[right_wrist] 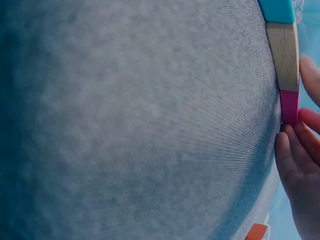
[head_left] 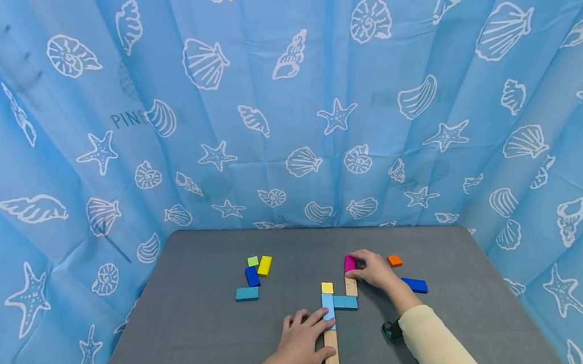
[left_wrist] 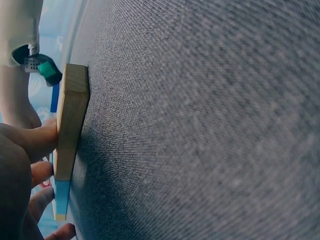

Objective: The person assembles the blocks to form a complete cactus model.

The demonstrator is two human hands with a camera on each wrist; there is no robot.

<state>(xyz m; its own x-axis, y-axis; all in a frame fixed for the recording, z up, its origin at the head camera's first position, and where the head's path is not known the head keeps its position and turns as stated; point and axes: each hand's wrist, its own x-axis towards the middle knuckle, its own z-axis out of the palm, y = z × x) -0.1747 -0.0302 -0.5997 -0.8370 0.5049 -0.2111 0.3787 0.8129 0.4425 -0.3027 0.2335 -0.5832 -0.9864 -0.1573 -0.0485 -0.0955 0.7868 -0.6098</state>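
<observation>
A magenta block (head_left: pixel 350 263) lies end to end with a short wooden block (head_left: pixel 351 287). My right hand (head_left: pixel 375 270) holds the magenta block, its fingertips against the far end and the thumb at the near end. Sideways below the wooden block is a teal block (head_left: pixel 345 303), which meets a light blue block (head_left: pixel 328 306). A small yellow block (head_left: pixel 327 288) tops the light blue one, and a long wooden block (head_left: pixel 331 355) extends from its near end. My left hand (head_left: pixel 304 344) rests spread on this column, fingertips on the light blue block and thumb on the long wooden block (left_wrist: pixel 73 120).
Left of the layout lie a lime block (head_left: pixel 253 261), a yellow block (head_left: pixel 264 266), a blue block (head_left: pixel 252 276) and a teal block (head_left: pixel 247 294). To the right are an orange block (head_left: pixel 394 261) and a blue block (head_left: pixel 415 285). A shell-print curtain (head_left: pixel 286 119) hangs behind the grey table (head_left: pixel 191 338).
</observation>
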